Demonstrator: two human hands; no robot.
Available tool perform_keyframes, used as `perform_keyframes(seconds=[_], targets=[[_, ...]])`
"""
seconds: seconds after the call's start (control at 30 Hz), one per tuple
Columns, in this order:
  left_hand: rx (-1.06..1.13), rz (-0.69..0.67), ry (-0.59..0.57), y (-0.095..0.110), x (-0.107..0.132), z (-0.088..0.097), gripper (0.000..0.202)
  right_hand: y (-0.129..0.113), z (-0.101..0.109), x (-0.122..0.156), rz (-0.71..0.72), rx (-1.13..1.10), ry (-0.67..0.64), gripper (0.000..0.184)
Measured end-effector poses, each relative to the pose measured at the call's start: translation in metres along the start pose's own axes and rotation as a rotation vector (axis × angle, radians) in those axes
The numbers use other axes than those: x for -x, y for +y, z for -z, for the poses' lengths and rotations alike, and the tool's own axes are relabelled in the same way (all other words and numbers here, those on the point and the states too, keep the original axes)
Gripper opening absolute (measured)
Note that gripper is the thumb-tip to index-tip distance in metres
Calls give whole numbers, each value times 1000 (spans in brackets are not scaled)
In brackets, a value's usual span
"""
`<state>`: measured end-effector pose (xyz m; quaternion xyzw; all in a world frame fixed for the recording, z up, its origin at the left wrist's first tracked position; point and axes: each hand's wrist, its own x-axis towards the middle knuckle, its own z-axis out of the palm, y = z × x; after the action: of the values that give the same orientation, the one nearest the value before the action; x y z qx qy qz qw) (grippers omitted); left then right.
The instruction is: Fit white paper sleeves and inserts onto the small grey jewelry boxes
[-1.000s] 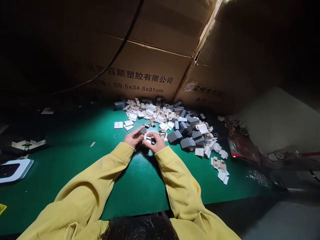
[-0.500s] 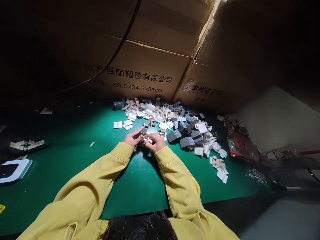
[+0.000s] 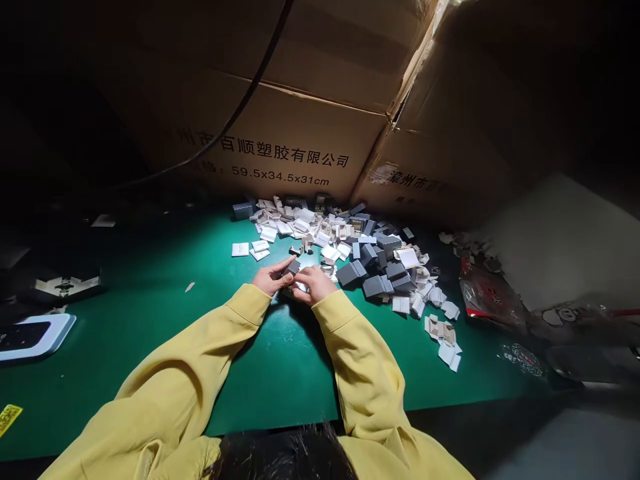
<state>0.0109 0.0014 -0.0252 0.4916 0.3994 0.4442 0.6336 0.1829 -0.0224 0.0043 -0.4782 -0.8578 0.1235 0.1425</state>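
Both my hands meet over the green table [image 3: 150, 320], in yellow sleeves. My left hand [image 3: 271, 277] pinches a small dark grey box [image 3: 293, 267] between thumb and fingers. My right hand [image 3: 313, 284] is closed on a small white insert [image 3: 301, 287] pressed against that box. Just beyond the hands lies a heap of small grey boxes and white inserts [image 3: 350, 247], reaching right and towards the back.
Large cardboard cartons [image 3: 280, 133] wall off the back of the table, with a black cable [image 3: 235, 113] hanging across them. A white device [image 3: 35, 333] lies at the left edge. A red-and-clear plastic bag [image 3: 487, 297] lies at the right. Loose white inserts [image 3: 443, 337] trail to the right.
The white insert, plainly visible between my fingers a second ago, is now mostly covered by my right hand against the grey box. The view has shifted slightly.
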Motion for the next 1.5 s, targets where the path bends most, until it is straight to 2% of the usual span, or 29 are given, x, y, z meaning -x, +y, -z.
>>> perform_keyframes(seconds=[0.07, 0.2, 0.43, 0.63, 0.8, 0.97, 1.1, 1.23, 1.4, 1.5], targets=[[29, 17, 3, 0, 1, -1, 92, -3, 4, 2, 9, 56, 26, 21], [51, 39, 1, 0, 1, -1, 93, -3, 5, 1, 119, 94, 41, 16], [67, 36, 9, 2, 0, -2, 86, 12, -17, -5, 166, -176, 101, 24], [87, 62, 33, 3, 1, -3, 85, 14, -20, -5, 184, -265, 144, 17], [162, 92, 28, -5, -2, -2, 84, 13, -25, -3, 219, -226, 188, 13], [190, 13, 98, -6, 4, -5, 73, 12, -34, 2, 301, -114, 301, 14], [211, 84, 100, -2, 7, -4, 75, 8, -34, 9, 293, -27, 383, 21], [318, 107, 151, -1, 5, -3, 78, 4, -34, 12, 290, -20, 382, 35], [371, 84, 162, -4, 6, -6, 73, -1, -35, 11, 226, -14, 354, 25], [358, 71, 183, -3, 8, -8, 72, -6, -33, 12, 185, -34, 364, 28]])
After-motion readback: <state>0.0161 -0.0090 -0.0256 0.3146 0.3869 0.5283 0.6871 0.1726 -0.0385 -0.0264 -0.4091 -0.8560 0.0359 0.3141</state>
